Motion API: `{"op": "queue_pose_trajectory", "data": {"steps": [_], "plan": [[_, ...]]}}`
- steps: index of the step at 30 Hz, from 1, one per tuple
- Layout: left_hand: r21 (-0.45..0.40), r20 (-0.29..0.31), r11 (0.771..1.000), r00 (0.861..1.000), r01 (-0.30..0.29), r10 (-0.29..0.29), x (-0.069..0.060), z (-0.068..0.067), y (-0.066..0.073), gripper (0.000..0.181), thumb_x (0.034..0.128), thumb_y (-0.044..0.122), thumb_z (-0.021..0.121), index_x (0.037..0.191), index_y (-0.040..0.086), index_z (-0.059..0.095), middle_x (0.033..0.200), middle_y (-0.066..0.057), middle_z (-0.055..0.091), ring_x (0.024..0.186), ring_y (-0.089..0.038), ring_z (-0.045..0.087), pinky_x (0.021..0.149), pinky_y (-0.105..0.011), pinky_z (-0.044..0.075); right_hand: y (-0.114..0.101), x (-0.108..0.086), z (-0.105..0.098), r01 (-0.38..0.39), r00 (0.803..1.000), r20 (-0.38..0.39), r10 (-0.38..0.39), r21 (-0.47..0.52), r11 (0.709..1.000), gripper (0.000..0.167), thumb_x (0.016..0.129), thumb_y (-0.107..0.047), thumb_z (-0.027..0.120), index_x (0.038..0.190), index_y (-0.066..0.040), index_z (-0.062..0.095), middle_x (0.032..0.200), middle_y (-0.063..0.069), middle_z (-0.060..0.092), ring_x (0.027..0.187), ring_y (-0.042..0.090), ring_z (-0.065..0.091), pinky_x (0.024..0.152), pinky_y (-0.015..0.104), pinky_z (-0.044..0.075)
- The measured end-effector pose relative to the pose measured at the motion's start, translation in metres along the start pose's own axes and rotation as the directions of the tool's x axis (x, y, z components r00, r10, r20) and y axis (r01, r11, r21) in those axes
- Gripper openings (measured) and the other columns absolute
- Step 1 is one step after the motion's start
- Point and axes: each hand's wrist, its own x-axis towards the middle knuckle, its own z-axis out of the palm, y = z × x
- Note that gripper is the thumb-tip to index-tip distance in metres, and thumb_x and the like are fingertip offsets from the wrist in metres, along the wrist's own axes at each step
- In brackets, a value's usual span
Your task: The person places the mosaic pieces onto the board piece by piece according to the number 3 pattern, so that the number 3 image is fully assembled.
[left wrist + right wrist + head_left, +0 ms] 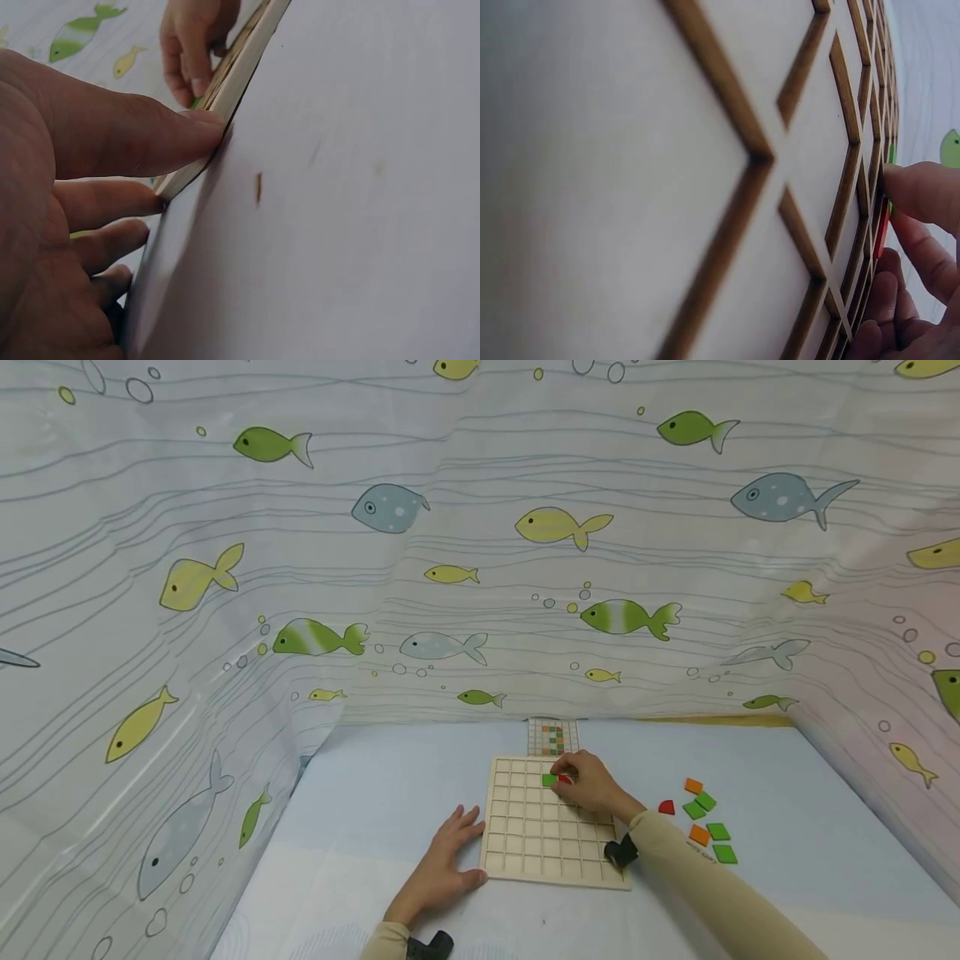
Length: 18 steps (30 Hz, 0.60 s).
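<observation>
Fish-print sheet (495, 547) = back + sides, w/ pale counter (360, 793) below. Sq. wooden grid board (517, 842) lies flat on counter, approx. mid-view. L hand (442, 864) at board's L side: fingers spread, nothing clasped, thumb + fingertips touching the edge nr. the near L corner. R hand (588, 785) over board's far part, fingers curled, thumb + finger pinching green tile. Grid card (536, 739) w/ coloured sqs. just beyond board's far edge. R of board, by the R sleeve (712, 877): loose pcs. on counter, i.e. 4 green pcs. (725, 853), 2 orange pcs. (699, 835), 1 rounded red pc. (667, 807). Pinched green tile (549, 780) is at board's far part, approx. mid-width; red tile (565, 779) just R of it, partly hidden by fingers.
</observation>
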Motion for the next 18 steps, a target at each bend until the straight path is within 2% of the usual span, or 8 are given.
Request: {"op": "queue_pose_trajectory", "data": {"steps": [9,18], "plan": [[0.002,-0.003,1.000,1.000,-0.010,0.010,0.0010,0.0000,-0.0007,0.074,0.0776,0.017,0.082,0.145,-0.003,0.059,0.167,-0.022,0.042,0.160,-0.051,0.022,0.125,-0.078,0.017,-0.0049,-0.0014,-0.0006,0.004,1.000,0.001,-0.004,-0.022,1.000,0.021,0.095,-0.012,0.076,0.113,-0.002,0.072,0.111,0.013,0.067,0.102,0.025,0.060,0.090,0.043,0.054],[-0.007,-0.012,1.000,1.000,-0.012,0.012,-0.0017,-0.0006,0.0045,0.074,0.0765,0.016,0.082,0.145,-0.002,0.060,0.167,-0.021,0.042,0.160,-0.052,0.021,0.124,-0.079,0.016,-0.0016,-0.0034,0.0025,0.063,0.998,-0.028,-0.064,-0.032,0.998,0.023,0.094,-0.013,0.075,0.114,-0.001,0.072,0.109,0.014,0.067,0.100,0.026,0.060,0.087,0.044,0.055]]}}
